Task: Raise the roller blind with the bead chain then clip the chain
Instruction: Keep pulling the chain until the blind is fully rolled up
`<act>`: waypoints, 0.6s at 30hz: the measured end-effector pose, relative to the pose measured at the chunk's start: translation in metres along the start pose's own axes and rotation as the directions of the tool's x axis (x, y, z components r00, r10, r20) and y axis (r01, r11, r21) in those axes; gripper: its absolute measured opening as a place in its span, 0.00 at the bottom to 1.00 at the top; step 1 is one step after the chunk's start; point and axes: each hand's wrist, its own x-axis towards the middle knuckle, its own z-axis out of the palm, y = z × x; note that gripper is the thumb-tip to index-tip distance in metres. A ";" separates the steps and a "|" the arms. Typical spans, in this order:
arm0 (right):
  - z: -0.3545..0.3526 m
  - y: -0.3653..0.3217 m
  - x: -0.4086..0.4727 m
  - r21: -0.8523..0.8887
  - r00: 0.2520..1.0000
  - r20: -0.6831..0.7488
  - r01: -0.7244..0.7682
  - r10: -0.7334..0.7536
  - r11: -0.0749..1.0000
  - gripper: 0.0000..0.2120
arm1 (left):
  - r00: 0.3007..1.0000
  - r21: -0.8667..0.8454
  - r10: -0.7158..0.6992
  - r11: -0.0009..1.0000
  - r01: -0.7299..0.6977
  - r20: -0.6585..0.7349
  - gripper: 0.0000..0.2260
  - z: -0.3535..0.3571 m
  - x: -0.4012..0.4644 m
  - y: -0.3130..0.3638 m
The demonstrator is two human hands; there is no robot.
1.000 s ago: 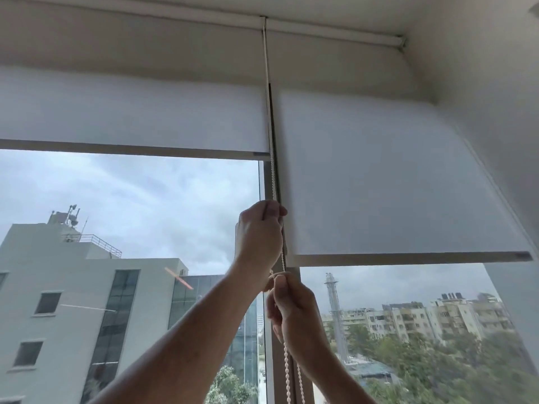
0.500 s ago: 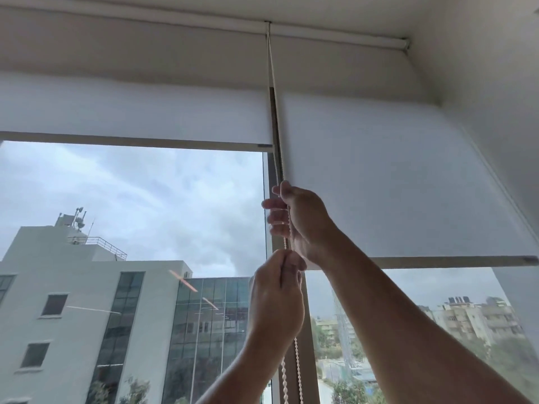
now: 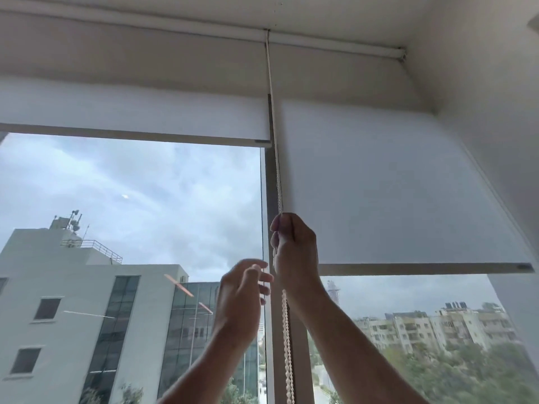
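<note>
The bead chain hangs from the roller tube at the ceiling, running down along the window mullion between two white roller blinds, and continues as a doubled strand of pale beads to the lower edge of the view. The right hand is closed in a fist around the chain, level with the lower part of the right blind, with the chain entering at the top of the fist and leaving below the wrist. The left hand is lower and just to the left of the chain, fingers spread and loosely curled, holding nothing; its fingertips lie near the chain, though whether they touch it cannot be told. The right roller blind hangs lower, its bottom bar just below the right fist's height. The left roller blind is raised much higher, its bottom bar well above both hands. Through the glass show a cloudy sky, a white building at left and apartment blocks with trees at right.
</note>
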 end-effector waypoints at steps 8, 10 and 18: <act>-0.009 0.017 -0.038 0.077 0.995 0.099 0.004 -0.012 0.997 0.23 | 0.994 -0.048 0.027 0.999 -0.022 0.103 0.14 0.022 0.055 0.063; -0.013 0.018 -0.041 0.095 0.994 0.112 0.002 -0.012 0.996 0.23 | 0.991 -0.080 -0.093 0.992 0.101 0.099 0.15 0.033 0.070 0.074; -0.025 0.018 -0.052 -0.017 0.962 0.264 0.075 -0.068 0.997 0.18 | 1.000 0.118 -0.016 0.993 0.019 -0.026 0.16 0.045 0.069 0.067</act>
